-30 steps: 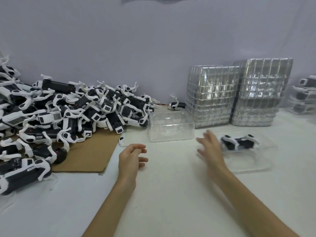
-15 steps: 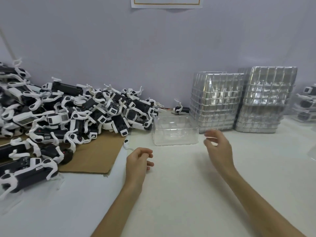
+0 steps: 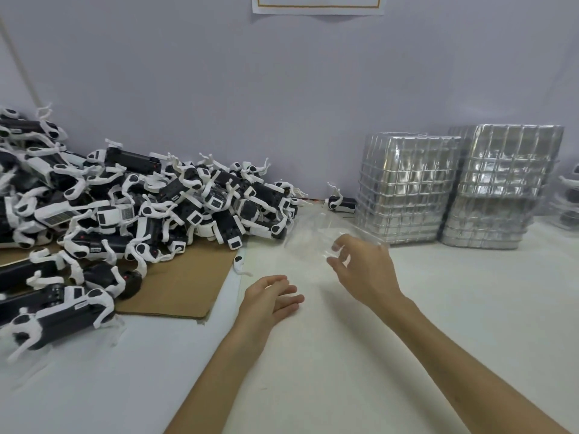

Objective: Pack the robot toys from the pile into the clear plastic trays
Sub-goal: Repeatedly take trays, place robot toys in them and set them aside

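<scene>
The pile of robot toys (image 3: 156, 208) on the left lies as it did a second ago. What has changed is the empty clear tray (image 3: 313, 233): it stood on the table (image 3: 344, 355) and is now gripped by the right hand (image 3: 363, 270), fingers curled round its near edge. It seems tipped up, though blur hides how far. The left hand (image 3: 269, 299) rests with fingers loose, holding nothing. I judge a fresh tray is being fetched for the next toy. The two tray stacks (image 3: 407, 189) are nested empties; the trays at the far right edge (image 3: 568, 198) look filled.
</scene>
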